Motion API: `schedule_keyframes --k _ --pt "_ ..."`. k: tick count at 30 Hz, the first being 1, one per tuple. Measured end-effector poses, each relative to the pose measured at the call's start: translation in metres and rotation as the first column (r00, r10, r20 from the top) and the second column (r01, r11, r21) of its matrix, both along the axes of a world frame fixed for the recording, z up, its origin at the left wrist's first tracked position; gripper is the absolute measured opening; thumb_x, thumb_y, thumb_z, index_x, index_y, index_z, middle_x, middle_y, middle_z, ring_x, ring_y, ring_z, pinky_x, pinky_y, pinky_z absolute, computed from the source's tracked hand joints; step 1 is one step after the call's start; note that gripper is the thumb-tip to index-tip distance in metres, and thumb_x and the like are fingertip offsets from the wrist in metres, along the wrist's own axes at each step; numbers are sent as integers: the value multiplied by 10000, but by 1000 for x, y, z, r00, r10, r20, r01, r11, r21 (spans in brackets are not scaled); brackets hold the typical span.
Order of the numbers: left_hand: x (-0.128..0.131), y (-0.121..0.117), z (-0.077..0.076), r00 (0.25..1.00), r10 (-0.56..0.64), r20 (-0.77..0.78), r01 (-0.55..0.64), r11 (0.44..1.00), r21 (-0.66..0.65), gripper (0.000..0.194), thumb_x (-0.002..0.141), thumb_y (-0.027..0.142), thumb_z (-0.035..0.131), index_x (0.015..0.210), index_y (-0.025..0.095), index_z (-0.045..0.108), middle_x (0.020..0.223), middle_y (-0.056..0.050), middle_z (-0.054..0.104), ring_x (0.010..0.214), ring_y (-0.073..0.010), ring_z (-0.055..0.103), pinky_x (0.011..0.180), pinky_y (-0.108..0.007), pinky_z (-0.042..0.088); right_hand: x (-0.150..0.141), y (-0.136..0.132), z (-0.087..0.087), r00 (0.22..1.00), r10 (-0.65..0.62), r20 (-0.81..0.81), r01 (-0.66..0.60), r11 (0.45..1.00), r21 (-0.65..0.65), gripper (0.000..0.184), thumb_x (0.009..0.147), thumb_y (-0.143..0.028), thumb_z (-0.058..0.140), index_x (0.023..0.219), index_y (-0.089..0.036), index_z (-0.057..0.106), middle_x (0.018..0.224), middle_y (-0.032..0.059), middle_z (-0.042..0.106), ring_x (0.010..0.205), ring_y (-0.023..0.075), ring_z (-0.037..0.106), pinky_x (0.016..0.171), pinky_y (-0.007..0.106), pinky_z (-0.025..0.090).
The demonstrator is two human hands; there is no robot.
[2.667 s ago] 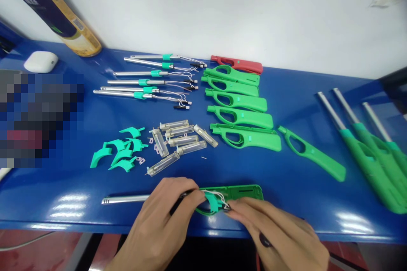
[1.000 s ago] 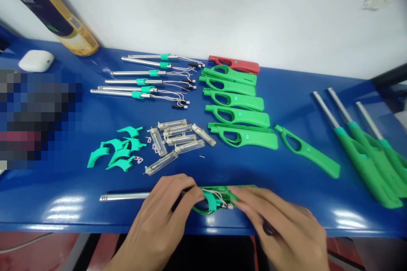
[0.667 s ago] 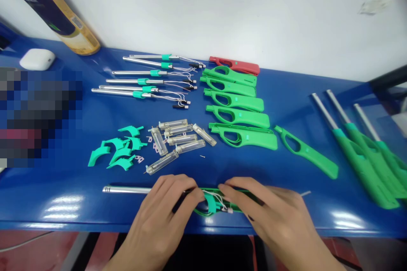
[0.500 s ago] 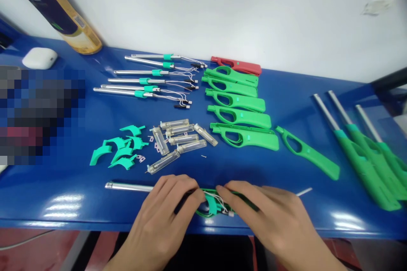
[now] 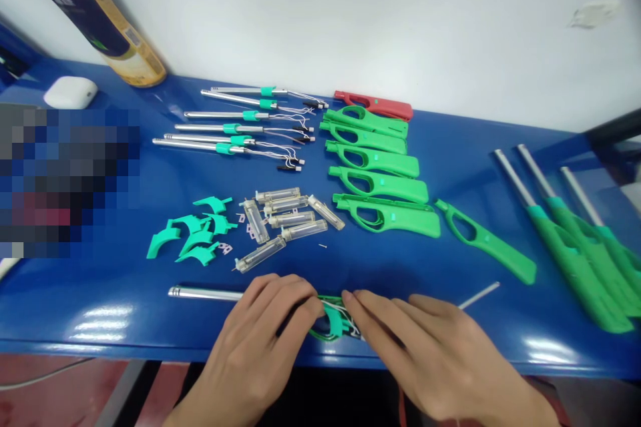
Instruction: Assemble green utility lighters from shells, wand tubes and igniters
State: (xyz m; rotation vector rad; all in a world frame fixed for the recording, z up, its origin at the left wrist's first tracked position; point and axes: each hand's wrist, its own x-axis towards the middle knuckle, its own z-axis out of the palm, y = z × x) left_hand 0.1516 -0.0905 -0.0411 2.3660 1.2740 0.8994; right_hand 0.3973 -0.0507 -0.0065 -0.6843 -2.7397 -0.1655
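A green lighter shell half (image 5: 320, 335) lies near the table's front edge, with a metal lighter tube (image 5: 205, 293) projecting to its left. My left hand (image 5: 265, 337) is closed over the shell's left end, thumb and fingertips pressing at the tube's base. Between my hands show a teal trigger (image 5: 334, 321) and thin white wires (image 5: 336, 305). My right hand (image 5: 425, 347) is closed over the shell's right part, fingertips down on the wires. Much of the shell is hidden under my fingers. A thin pale rod (image 5: 479, 295) sticks out behind my right hand; I cannot tell whether that hand holds it.
Beyond my hands lie clear fuel tanks (image 5: 260, 255), loose teal triggers (image 5: 197, 237) and a small screw (image 5: 322, 245). Farther back are wired tubes (image 5: 215, 128), green shells (image 5: 380, 161) and a red shell (image 5: 375, 105). Assembled lighters (image 5: 575, 260) lie right; a can (image 5: 120, 47) stands left.
My right fingers have shifted slightly and now cover more of the wires and their connector end. The pale rod's far end has swung up a little. My left hand keeps its grip.
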Motion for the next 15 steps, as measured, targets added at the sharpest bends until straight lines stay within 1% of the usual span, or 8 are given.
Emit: schedule_keyframes --k 3,8,12,14,15 --pt "0 0 0 1000 14 0 -14 1000 22 243 1117 92 445 1125 144 682 1137 -67 684 1112 -170 583 1024 -323 419 1 1 -1 1000 15 9 -15 1000 11 414 1023 -62 364 1187 -56 745 1042 109 847 712 181 769 571 333 536" --pt "-2 -3 -3 999 29 -16 -28 999 46 253 1095 67 457 1157 160 684 1137 -79 708 1096 -196 639 985 -362 491 4 1 -1 997 66 36 -67 998 22 419 1002 -59 387 1188 -41 761 1064 125 846 812 187 790 570 320 540" --pt "-3 -6 -5 998 42 -49 -40 998 38 268 1090 87 454 1122 180 703 1111 -78 721 1050 -201 663 936 -367 532 4 4 -1 994 94 51 -95 995 26 410 1010 -58 400 1177 -54 774 1082 117 846 862 179 791 591 311 556" --pt "-3 -7 -5 997 45 -62 -44 999 27 276 1088 90 454 1114 190 709 1116 -75 724 1042 -200 663 933 -370 536 2 7 0 995 96 37 -97 995 29 418 1025 -47 378 1153 -52 775 1063 107 849 857 177 794 584 310 552" --pt "-3 -7 -5 997 46 -67 -44 999 24 278 1086 85 456 1123 192 710 1127 -76 722 1050 -199 660 945 -372 534 2 8 1 996 86 26 -86 996 23 425 1035 -44 364 1140 -53 775 1049 102 850 823 172 791 573 312 547"
